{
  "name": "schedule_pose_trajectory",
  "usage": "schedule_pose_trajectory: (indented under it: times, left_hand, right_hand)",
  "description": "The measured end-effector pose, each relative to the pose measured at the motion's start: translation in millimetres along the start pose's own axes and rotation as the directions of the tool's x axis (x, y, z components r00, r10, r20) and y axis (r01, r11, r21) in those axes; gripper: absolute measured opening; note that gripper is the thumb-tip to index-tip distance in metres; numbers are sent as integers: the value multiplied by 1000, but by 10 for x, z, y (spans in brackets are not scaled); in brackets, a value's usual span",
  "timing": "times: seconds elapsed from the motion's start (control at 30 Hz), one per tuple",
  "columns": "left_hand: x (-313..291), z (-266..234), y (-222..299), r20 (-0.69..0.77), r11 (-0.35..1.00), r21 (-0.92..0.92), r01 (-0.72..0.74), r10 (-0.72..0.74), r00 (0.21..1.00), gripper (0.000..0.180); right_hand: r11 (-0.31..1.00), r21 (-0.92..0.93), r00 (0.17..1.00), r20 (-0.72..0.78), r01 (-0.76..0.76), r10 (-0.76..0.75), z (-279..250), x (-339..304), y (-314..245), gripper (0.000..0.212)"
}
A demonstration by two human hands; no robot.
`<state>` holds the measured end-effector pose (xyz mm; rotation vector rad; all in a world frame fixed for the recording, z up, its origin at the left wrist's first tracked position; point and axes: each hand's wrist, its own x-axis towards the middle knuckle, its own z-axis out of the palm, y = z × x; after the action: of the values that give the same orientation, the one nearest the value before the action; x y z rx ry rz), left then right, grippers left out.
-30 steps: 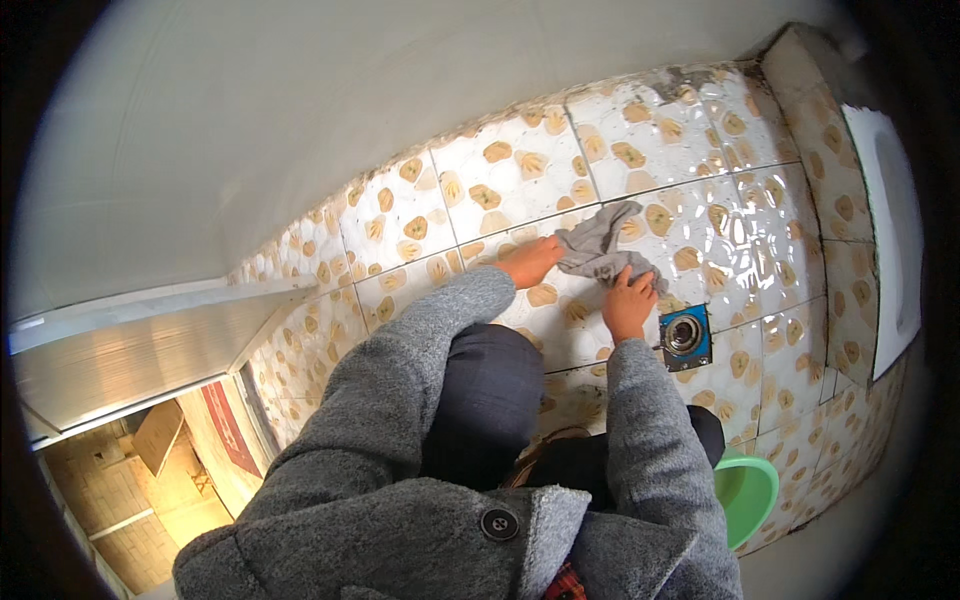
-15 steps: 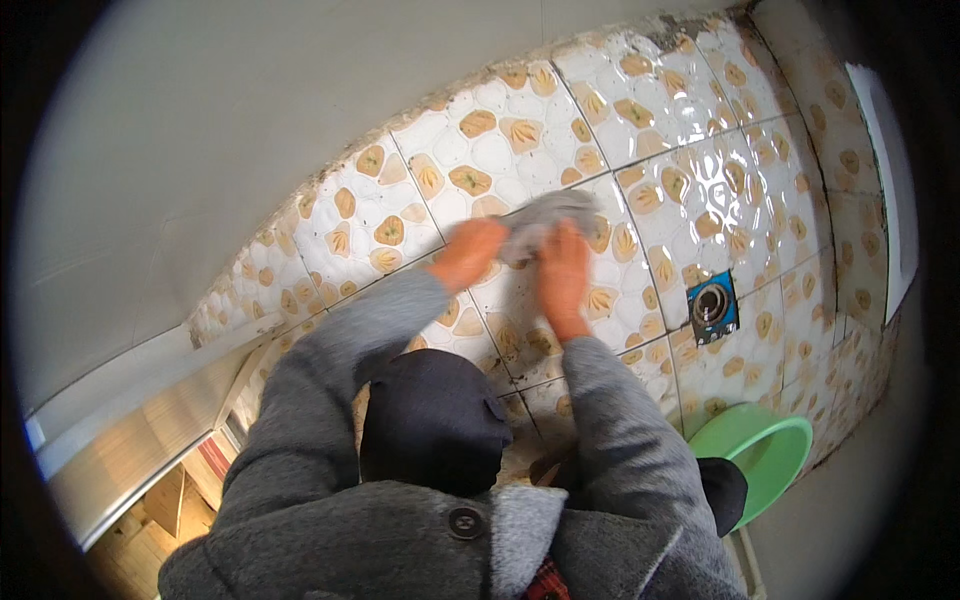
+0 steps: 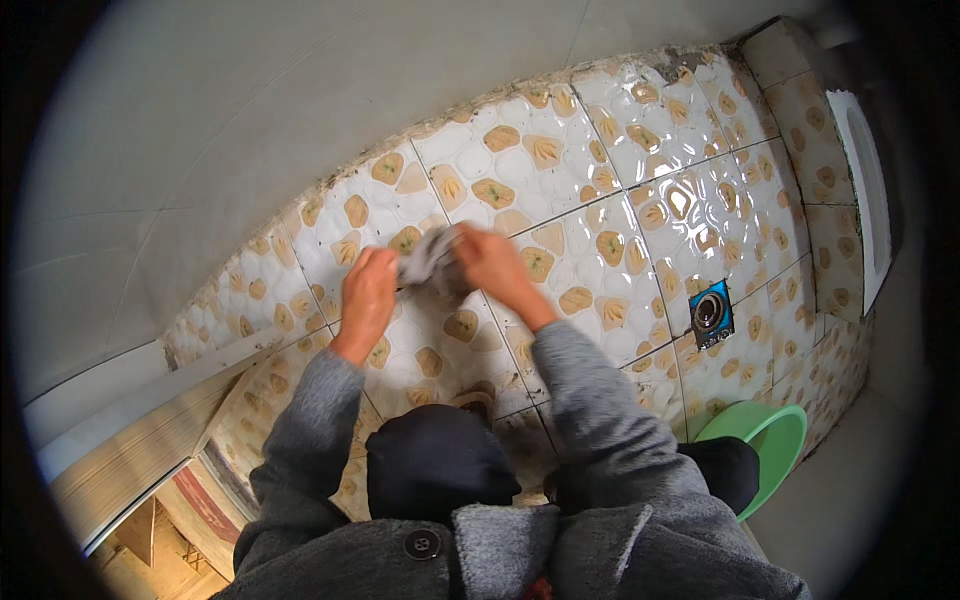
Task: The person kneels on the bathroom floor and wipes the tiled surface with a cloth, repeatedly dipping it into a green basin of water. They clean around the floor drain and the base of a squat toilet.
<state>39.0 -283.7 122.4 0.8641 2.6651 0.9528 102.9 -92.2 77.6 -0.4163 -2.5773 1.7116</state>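
Between my two hands is a bunched grey cloth (image 3: 430, 262), held over the patterned tile floor (image 3: 570, 265). My left hand (image 3: 368, 298) is closed on its left end, and my right hand (image 3: 492, 265) grips the right end. The cloth looks crumpled and partly blurred by motion. Both hands seem raised a little off the tiles, with a shadow beneath the cloth. My knees, in dark trousers, are bent below my arms.
Wet, shiny tiles lie to the right, around a square floor drain (image 3: 711, 313) with a blue surround. A green basin (image 3: 778, 448) stands beside my right knee. A pale wall (image 3: 250, 120) rises along the far left, and a door frame (image 3: 140, 425) is at the lower left.
The cloth has moved left and is bunched between my hands, no longer spread on the tiles. My left hand has shifted left, and my right hand has come left with the cloth.
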Motion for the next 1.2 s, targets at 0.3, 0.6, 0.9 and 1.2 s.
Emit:
schedule_pose_trajectory:
  times: [0.3,0.6,0.9,1.2]
  left_hand:
    - [1017,1570,983,190,919,-126,-373,391,900,13]
    - [1156,1991,328,139,911,120,-394,378,915,14]
    - [-652,449,-937,398,900,430,-69,-121,909,9]
    - [-373,11,-347,-78,986,164,-4,17,997,7]
  right_hand:
    - [966,-141,784,-615,-219,87,-1963,-473,1115,22]
    - [815,-527,914,-406,-243,10,-1138,176,1711,41]
    - [868,-222,878,303,443,-371,1379,-34,476,31]
    - [999,38,992,-128,19,-14,392,-94,199,24]
